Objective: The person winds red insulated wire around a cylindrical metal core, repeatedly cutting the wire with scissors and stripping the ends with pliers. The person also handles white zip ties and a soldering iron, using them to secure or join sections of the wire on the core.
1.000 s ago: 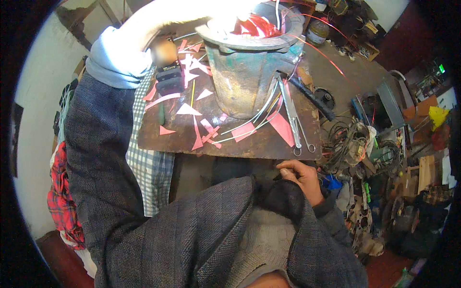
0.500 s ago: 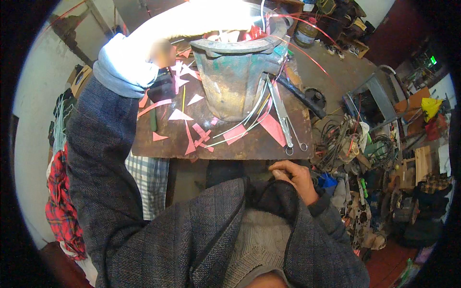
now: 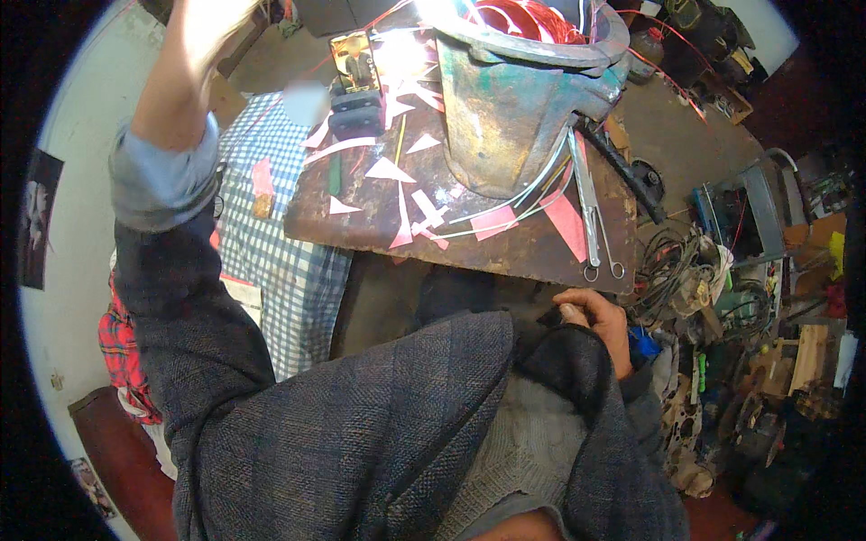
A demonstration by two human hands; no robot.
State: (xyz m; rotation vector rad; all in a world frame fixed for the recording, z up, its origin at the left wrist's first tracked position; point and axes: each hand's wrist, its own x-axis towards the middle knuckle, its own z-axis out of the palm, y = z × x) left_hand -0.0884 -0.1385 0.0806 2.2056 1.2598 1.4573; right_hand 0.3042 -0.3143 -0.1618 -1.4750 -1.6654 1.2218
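Observation:
My left hand (image 3: 212,22) is raised at the top left, beyond the checked cloth. Glare bleaches it and the frame edge cuts it off, so its fingers cannot be made out. Low in front of the table's near edge, my right hand (image 3: 600,323) is closed, its fingers curled beside my dark jacket; whatever is in them is hidden. A worn metal motor housing (image 3: 505,117) stands on the brown table (image 3: 334,216), with red wire coils (image 3: 528,20) inside its rim. Long steel forceps (image 3: 586,203) with ring handles lean against it.
Pink paper scraps (image 3: 391,169) and pale thin tubes (image 3: 514,200) lie around the housing. Beside them are a small dark box (image 3: 356,113) and a blue-white checked cloth (image 3: 302,307). A black bar (image 3: 627,176) juts past the right edge. Coiled cables (image 3: 672,270) and clutter cover the floor at right.
My left arm has swung back from over the motor housing to the upper left, uncovering the red coils and the dark box. The view has shifted left; my right hand stays low and curled.

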